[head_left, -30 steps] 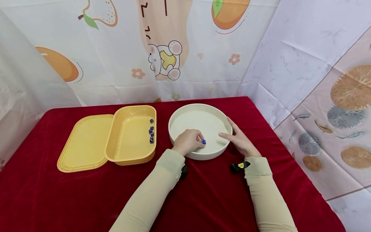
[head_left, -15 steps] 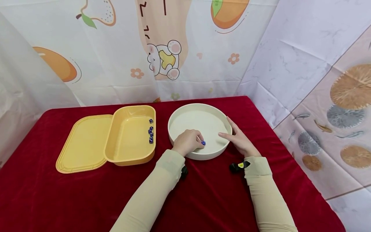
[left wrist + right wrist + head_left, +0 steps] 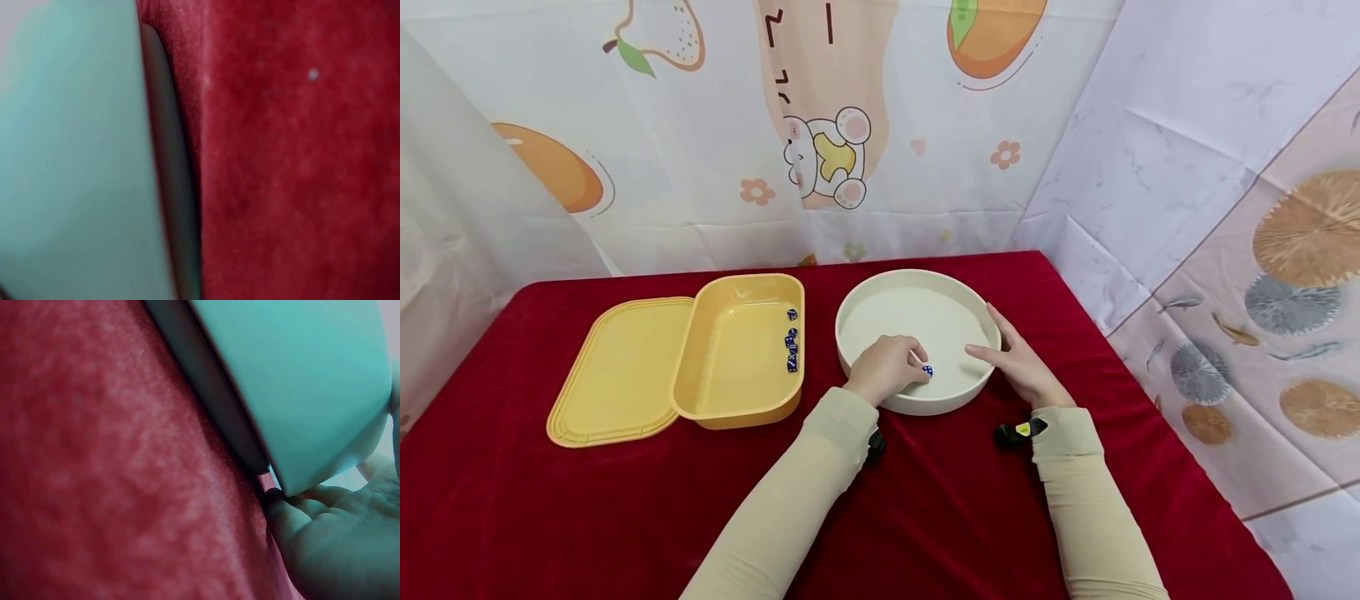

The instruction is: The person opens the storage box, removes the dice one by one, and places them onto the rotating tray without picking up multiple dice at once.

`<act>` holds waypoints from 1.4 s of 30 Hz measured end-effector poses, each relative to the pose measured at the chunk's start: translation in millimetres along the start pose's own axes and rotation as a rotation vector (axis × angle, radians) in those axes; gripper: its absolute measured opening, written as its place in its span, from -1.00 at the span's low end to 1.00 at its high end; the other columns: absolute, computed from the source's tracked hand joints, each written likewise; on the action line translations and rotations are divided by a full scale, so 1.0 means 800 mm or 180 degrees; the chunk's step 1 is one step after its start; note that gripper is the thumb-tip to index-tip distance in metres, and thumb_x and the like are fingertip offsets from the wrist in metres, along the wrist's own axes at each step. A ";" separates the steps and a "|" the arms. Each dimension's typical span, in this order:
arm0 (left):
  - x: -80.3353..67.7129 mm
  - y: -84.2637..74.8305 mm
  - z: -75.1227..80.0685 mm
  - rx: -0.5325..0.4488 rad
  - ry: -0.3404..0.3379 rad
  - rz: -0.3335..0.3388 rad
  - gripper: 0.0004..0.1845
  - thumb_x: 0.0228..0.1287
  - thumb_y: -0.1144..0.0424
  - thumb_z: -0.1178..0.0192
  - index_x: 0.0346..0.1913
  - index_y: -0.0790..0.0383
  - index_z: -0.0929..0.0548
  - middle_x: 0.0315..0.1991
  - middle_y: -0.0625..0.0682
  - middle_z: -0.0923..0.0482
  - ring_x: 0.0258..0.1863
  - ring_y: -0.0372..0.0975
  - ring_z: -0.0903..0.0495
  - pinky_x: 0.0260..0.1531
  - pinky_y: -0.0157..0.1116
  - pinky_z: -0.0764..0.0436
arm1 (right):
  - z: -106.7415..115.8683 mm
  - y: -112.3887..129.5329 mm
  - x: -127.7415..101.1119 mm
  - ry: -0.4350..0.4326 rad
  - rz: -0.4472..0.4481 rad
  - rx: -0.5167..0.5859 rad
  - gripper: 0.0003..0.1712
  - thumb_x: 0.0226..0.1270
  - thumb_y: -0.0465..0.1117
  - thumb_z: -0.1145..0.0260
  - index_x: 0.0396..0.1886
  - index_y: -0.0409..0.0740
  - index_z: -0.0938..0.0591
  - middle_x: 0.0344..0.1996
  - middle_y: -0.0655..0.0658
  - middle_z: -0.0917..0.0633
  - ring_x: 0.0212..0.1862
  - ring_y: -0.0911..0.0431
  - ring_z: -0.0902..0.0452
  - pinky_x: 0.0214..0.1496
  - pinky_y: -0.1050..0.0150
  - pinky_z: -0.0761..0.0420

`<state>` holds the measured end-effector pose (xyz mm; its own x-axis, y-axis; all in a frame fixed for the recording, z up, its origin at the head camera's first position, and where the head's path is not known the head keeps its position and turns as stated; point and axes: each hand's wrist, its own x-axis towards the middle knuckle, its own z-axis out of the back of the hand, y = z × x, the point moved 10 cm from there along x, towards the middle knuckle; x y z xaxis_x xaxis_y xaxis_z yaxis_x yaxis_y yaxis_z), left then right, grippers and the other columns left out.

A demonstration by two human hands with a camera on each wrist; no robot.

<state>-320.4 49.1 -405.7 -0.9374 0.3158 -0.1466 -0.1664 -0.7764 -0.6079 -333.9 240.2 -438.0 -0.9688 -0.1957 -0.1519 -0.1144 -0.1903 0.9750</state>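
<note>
A round white tray (image 3: 917, 276) sits on the red cloth. My left hand (image 3: 887, 367) reaches over its near rim with curled fingers and pinches a small blue die (image 3: 927, 371) just above the tray floor. My right hand (image 3: 1018, 362) lies with straight fingers against the tray's right rim, the thumb reaching inside. The left wrist view shows only the tray wall (image 3: 75, 156) and cloth (image 3: 300, 156). The right wrist view shows the tray wall (image 3: 300, 375) with my palm (image 3: 337, 544) beside it.
A yellow box (image 3: 737, 407) stands left of the tray with several blue dice (image 3: 791, 337) along its right wall. Its flat yellow lid (image 3: 617, 375) lies beside it. Patterned sheets close in the table at the back and right.
</note>
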 end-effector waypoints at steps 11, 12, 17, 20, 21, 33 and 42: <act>-0.007 -0.007 0.014 -0.0280 -0.0037 -0.0229 -0.79 0.17 0.14 -0.43 -0.14 0.04 -0.72 -0.34 -0.09 -0.71 -0.24 -0.24 -0.61 -0.15 -0.30 -0.55 | -0.003 0.003 -0.001 0.0008 0.0038 0.0037 0.11 0.36 -0.18 -0.34 0.62 0.13 0.21 0.61 -0.04 0.09 0.59 0.03 0.10 0.18 0.56 -0.39; -0.008 -0.007 0.017 -0.0331 -0.0058 -0.0257 -0.78 0.17 0.15 -0.42 -0.13 0.06 -0.72 -0.33 -0.07 -0.72 -0.22 -0.23 -0.60 -0.14 -0.30 -0.55 | -0.003 0.003 -0.001 0.0009 0.0044 0.0037 0.11 0.36 -0.18 -0.34 0.63 0.12 0.21 0.61 -0.05 0.09 0.59 0.03 0.10 0.19 0.55 -0.39; -0.013 -0.004 0.036 -0.0586 -0.0149 -0.0306 -0.75 0.21 0.15 -0.40 -0.08 0.12 -0.73 -0.30 -0.03 -0.72 -0.19 -0.20 -0.58 -0.17 -0.30 -0.54 | -0.003 0.005 -0.002 0.0017 0.0053 0.0014 0.10 0.37 -0.19 -0.33 0.62 0.11 0.21 0.61 -0.05 0.10 0.59 0.03 0.11 0.29 0.49 -0.35; -0.015 0.000 0.049 -0.0762 -0.0217 -0.0298 -0.74 0.22 0.16 -0.39 -0.06 0.14 -0.73 -0.30 -0.02 -0.72 -0.20 -0.18 -0.57 -0.19 -0.29 -0.54 | -0.002 0.004 -0.002 0.0001 0.0028 0.0006 0.10 0.36 -0.19 -0.34 0.62 0.14 0.20 0.61 -0.02 0.09 0.59 0.06 0.11 0.38 0.41 -0.31; -0.016 0.001 0.054 -0.0823 -0.0248 -0.0299 -0.73 0.23 0.16 -0.39 -0.04 0.15 -0.72 -0.29 -0.02 -0.72 -0.19 -0.18 -0.56 -0.18 -0.28 -0.55 | -0.002 0.004 -0.002 -0.0003 0.0019 0.0002 0.11 0.35 -0.18 -0.35 0.62 0.15 0.20 0.61 -0.01 0.10 0.59 0.07 0.12 0.41 0.37 -0.28; -0.046 0.023 0.105 -0.1109 -0.0627 -0.0175 -0.72 0.23 0.13 -0.39 -0.03 0.14 -0.73 -0.22 0.01 -0.75 -0.19 -0.16 -0.63 -0.18 -0.26 -0.60 | -0.001 0.001 -0.004 -0.0029 0.0002 0.0032 0.10 0.36 -0.18 -0.35 0.62 0.16 0.20 0.61 0.00 0.09 0.58 0.09 0.10 0.30 0.49 -0.34; -0.067 0.058 0.137 -0.1317 -0.0969 -0.0096 -0.72 0.24 0.18 -0.38 -0.02 0.20 -0.71 -0.17 0.11 -0.75 -0.22 -0.12 -0.62 -0.23 -0.34 -0.56 | -0.001 0.002 -0.003 -0.0011 -0.0023 -0.0001 0.12 0.35 -0.15 -0.36 0.62 0.18 0.20 0.61 0.01 0.09 0.58 0.08 0.08 0.32 0.45 -0.35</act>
<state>-311.4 -63.4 -340.5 -0.9909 0.1137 0.0721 -0.1175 -0.4690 -0.8753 -331.7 239.3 -435.9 -0.9687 -0.1910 -0.1583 -0.1213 -0.1919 0.9739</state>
